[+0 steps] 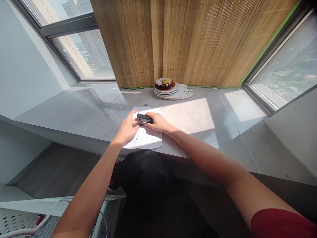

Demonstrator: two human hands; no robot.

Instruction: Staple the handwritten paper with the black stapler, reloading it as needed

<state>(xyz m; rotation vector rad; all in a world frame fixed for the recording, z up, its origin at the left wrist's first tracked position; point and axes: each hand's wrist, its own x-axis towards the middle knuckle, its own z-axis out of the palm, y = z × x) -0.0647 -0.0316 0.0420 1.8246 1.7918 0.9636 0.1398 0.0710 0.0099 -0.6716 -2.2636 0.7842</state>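
Note:
A black stapler (145, 118) is over a sheet of paper (150, 139) covered in handwriting. My right hand (158, 122) grips the stapler's rear end from the right. Its jaw faces left, with a gap showing between the upper arm and the base. At the jaw end is my left hand (127, 129), fingers apart, beside or lightly touching the stapler; which of the two I cannot tell. The paper lies at the front edge of a grey tiled ledge (195, 132), partly in sunlight and partly in the shadow of my hands.
Stacked plates (165, 91), with a small yellow packet (166, 81) on top, stand at the back of the ledge. Behind them hangs a bamboo blind (183, 43) between two windows. A white basket (17, 219) and a pale cable (47, 216) are at lower left.

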